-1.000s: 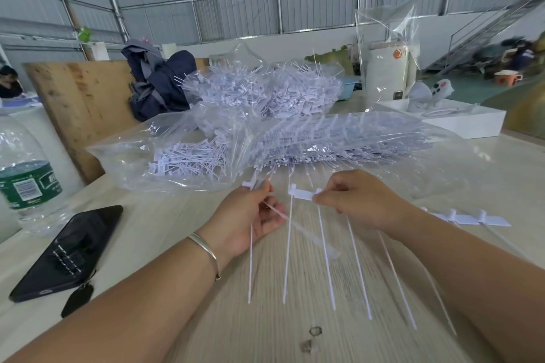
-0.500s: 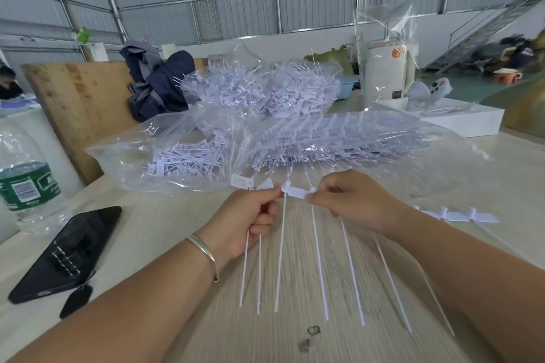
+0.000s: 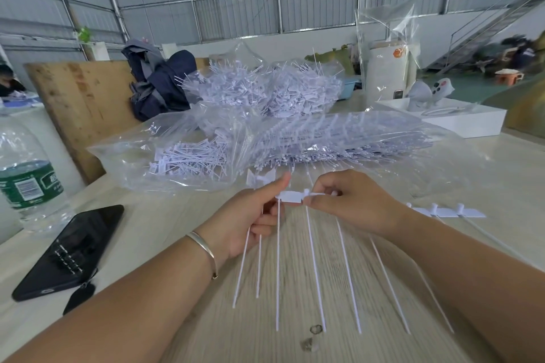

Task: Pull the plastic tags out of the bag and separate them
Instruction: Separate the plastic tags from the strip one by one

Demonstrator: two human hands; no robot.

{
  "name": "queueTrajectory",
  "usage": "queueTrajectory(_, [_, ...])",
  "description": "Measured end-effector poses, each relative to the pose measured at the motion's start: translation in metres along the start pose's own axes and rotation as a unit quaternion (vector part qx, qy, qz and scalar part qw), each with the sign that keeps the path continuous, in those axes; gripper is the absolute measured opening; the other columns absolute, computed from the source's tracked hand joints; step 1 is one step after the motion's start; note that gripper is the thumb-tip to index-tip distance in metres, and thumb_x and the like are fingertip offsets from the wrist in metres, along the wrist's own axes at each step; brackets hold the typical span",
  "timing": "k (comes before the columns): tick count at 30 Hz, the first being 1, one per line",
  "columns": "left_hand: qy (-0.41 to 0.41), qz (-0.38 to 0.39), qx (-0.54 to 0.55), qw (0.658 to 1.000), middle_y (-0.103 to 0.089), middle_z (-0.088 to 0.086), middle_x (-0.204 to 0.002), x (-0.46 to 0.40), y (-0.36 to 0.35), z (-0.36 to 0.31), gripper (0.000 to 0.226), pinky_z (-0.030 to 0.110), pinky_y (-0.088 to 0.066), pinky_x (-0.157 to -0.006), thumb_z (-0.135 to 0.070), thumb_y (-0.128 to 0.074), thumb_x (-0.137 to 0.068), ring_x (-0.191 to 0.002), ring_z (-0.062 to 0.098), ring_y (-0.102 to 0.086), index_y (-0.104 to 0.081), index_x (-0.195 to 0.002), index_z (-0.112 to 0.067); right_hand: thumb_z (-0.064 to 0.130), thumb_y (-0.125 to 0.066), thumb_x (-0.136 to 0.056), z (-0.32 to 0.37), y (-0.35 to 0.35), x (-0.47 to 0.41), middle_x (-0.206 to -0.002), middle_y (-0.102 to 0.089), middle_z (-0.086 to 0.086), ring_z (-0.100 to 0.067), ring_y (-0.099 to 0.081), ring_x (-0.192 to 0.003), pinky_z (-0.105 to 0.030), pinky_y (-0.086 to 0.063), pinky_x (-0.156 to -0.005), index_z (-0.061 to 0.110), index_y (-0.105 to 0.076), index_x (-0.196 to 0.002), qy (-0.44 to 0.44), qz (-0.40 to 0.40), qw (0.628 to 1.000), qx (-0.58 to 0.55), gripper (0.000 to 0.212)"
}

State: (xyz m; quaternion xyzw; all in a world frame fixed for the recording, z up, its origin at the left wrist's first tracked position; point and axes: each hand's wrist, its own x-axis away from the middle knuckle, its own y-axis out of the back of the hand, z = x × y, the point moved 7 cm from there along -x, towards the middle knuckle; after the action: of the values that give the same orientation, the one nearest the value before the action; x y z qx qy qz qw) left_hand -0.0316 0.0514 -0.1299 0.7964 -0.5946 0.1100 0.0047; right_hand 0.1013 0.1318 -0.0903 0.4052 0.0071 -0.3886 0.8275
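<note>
Two hands, left hand (image 3: 250, 215) and right hand (image 3: 351, 203), pinch one tag strip (image 3: 292, 196) trailing seven white stems.

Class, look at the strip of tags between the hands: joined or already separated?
Joined: the strip of tags spans unbroken between left hand and right hand.

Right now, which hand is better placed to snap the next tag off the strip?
Left hand. Its fingers already pinch the end tag of the strip and hold loose tags. The right hand grips the rest of the strip, so it serves better as the anchor.
</note>
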Motion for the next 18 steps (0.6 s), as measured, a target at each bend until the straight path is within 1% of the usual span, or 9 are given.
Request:
queueTrajectory(2, [-0.012,-0.011,-0.015,1.000,-0.038,-0.005,-0.055,0.001,-0.001,-0.001,0.023,0.015,-0.016,-0.030,-0.040,-0.079,-0.067,-0.035,0.003,-0.022,-0.071,-0.058,-0.021,0.042,-0.070,-0.079,0.000,0.003,0.000,-0.062,-0.051,0.012,0.000,-0.046,-0.057,-0.021,-0.036,-0.060,0.018,-0.067,-0.074,0.008,-0.006,1.000,-0.004,0.025])
queueTrajectory(4, [-0.023,-0.038,-0.020,0.999,-0.037,-0.005,-0.055,0.000,0.002,0.000,0.020,0.015,-0.017,-0.030,-0.030,-0.080,-0.071,-0.035,0.003,-0.022,-0.071,-0.058,-0.018,0.042,-0.070,-0.079,-0.001,0.008,0.000,-0.064,-0.053,0.012,0.000,-0.046,-0.058,-0.021,-0.036,-0.061,0.017,-0.068,-0.076,0.013,-0.009,1.000,-0.011,0.025])
queueTrajectory(6, [-0.029,-0.062,-0.012,0.998,-0.037,-0.005,-0.054,-0.001,0.005,0.001,0.025,0.015,-0.018,-0.030,-0.022,-0.077,-0.078,-0.034,0.004,-0.023,-0.069,-0.055,-0.017,0.041,-0.071,-0.078,-0.003,0.012,0.000,-0.063,-0.054,0.007,-0.006,-0.046,-0.057,-0.025,-0.037,-0.062,0.015,-0.068,-0.077,0.013,-0.011,1.000,-0.022,0.026])
queueTrajectory(8, [-0.028,-0.069,0.004,0.997,-0.038,-0.006,-0.052,-0.002,0.006,0.002,0.026,0.015,-0.018,-0.029,-0.020,-0.076,-0.080,-0.033,0.003,-0.024,-0.068,-0.055,-0.016,0.039,-0.071,-0.080,-0.004,0.016,-0.001,-0.062,-0.054,-0.002,-0.012,-0.046,-0.058,-0.028,-0.036,-0.063,0.013,-0.068,-0.077,0.008,-0.008,1.000,-0.028,0.027])
queueTrajectory(9, [-0.026,-0.065,0.012,0.997,-0.039,-0.007,-0.051,-0.001,0.006,0.001,0.023,0.015,-0.018,-0.029,-0.020,-0.076,-0.079,-0.033,0.003,-0.024,-0.069,-0.057,-0.015,0.040,-0.071,-0.081,-0.006,0.017,-0.001,-0.062,-0.055,-0.004,-0.014,-0.047,-0.058,-0.028,-0.037,-0.064,0.012,-0.067,-0.077,0.005,-0.006,1.000,-0.023,0.028])
queueTrajectory(11, [-0.018,-0.047,0.023,0.998,-0.039,-0.006,-0.052,-0.001,0.003,0.001,0.017,0.014,-0.017,-0.029,-0.022,-0.076,-0.074,-0.034,0.002,-0.023,-0.068,-0.064,-0.012,0.045,-0.069,-0.081,-0.008,0.018,-0.002,-0.059,-0.057,0.000,-0.011,-0.050,-0.056,-0.027,-0.038,-0.064,0.012,-0.066,-0.074,-0.001,-0.005,1.000,-0.006,0.034])
queueTrajectory(13, [-0.008,-0.025,0.033,0.999,-0.038,-0.006,-0.053,0.000,0.002,0.001,0.018,0.014,-0.015,-0.030,-0.024,-0.076,-0.069,-0.034,0.002,-0.021,-0.065,-0.071,-0.009,0.048,-0.067,-0.082,-0.009,0.018,-0.003,-0.054,-0.057,0.006,-0.005,-0.049,-0.050,-0.024,-0.039,-0.060,0.012,-0.063,-0.067,-0.004,0.000,1.000,0.005,0.039])
queueTrajectory(15, [0.006,-0.001,0.054,0.999,-0.035,-0.006,-0.055,0.001,0.000,0.002,0.021,0.014,-0.015,-0.030,-0.022,-0.076,-0.067,-0.034,0.001,-0.021,-0.063,-0.076,-0.007,0.049,-0.065,-0.083,-0.010,0.015,-0.003,-0.052,-0.056,0.007,-0.004,-0.048,-0.048,-0.023,-0.039,-0.058,0.009,-0.062,-0.066,-0.008,0.018,1.000,-0.003,0.043])
queueTrajectory(18, [0.025,0.050,0.111,0.992,-0.031,-0.005,-0.065,0.005,-0.006,0.002,0.013,0.013,-0.016,-0.031,-0.020,-0.074,-0.070,-0.033,0.001,-0.022,-0.067,-0.065,-0.011,0.050,-0.062,-0.084,-0.007,0.010,-0.001,-0.053,-0.058,0.005,-0.007,-0.050,-0.050,-0.019,-0.041,-0.058,0.007,-0.064,-0.068,0.003,0.054,0.997,-0.059,0.046])
